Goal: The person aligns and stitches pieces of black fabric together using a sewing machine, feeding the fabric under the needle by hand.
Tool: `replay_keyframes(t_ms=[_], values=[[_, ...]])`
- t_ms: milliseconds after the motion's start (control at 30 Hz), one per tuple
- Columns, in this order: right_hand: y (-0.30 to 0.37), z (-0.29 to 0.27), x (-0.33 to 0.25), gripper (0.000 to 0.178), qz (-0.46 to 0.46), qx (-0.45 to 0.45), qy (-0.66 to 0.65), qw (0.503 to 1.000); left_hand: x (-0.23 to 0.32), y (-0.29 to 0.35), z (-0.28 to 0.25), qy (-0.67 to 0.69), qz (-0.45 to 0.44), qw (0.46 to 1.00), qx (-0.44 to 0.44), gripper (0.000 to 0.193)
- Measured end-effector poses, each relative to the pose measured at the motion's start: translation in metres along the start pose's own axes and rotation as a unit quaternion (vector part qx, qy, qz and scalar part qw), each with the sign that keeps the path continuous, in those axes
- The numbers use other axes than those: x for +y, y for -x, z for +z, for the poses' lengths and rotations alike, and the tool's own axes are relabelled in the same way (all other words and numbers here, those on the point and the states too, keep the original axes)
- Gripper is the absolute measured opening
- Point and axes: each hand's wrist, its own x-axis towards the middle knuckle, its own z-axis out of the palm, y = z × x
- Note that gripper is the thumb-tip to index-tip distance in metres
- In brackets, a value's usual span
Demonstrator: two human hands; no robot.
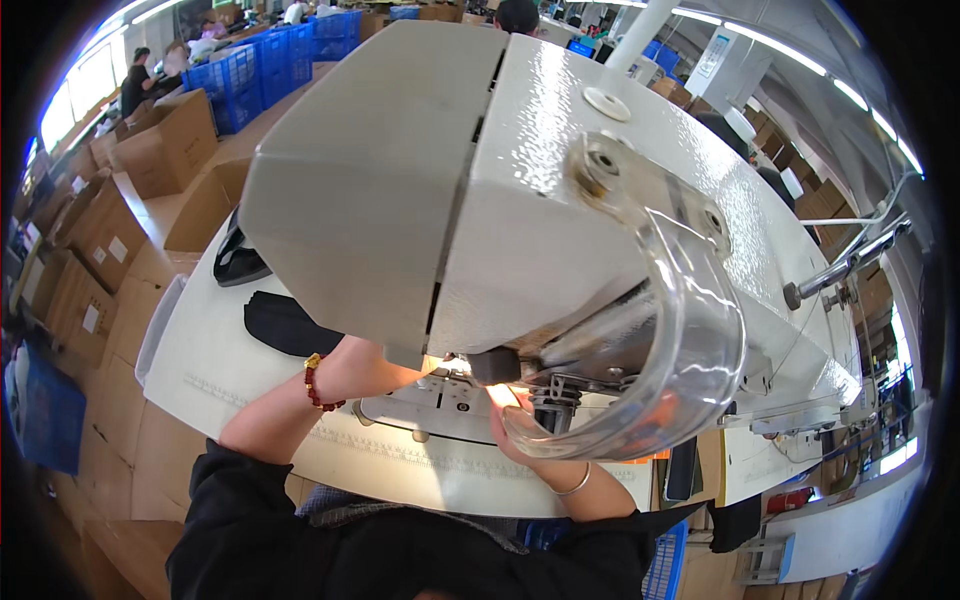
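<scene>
A large white sewing machine [560, 130] fills the middle, its head hiding much of the needle area. My left hand [378, 368], with a dark red bead bracelet [312, 382] at the wrist, reaches in under the head from the left; its fingers are hidden. From the right, my right hand [508, 420] comes up beside the lit needle area, fingers close together as in a pinch. What they hold, if anything, cannot be made out behind the clear plastic guard [700, 370]. A metal needle plate [432, 400] lies below the head, between my hands.
A black fabric piece [285, 322] and a glossy black object [238, 258] lie on the white table [205, 350] at left. A dark phone-like slab [682, 468] rests at right. Cardboard boxes [165, 145] and blue crates [225, 85] stand beyond; a person [137, 85] sits far left.
</scene>
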Motion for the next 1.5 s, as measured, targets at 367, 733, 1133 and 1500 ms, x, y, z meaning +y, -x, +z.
replay_keyframes(t_ms=[367,733,1133,1500], values=[[-0.054,-0.062,0.045,0.043,0.269,0.218,-0.489,0.801,0.006,-0.001,-0.006,0.007,0.049,0.999,0.021,0.042],[-0.062,-0.096,0.065,0.043,0.269,0.217,-0.321,0.882,-0.061,-0.012,-0.037,0.389,-0.209,0.897,0.000,0.032],[0.025,-0.149,0.069,0.027,0.411,0.253,-0.203,0.852,-0.083,0.063,-0.151,-0.433,-0.207,0.877,-0.033,0.026],[0.268,-0.174,-0.040,0.020,0.828,0.142,-0.119,0.529,-0.202,0.067,-0.201,-0.235,-0.248,0.925,-0.165,0.035]])
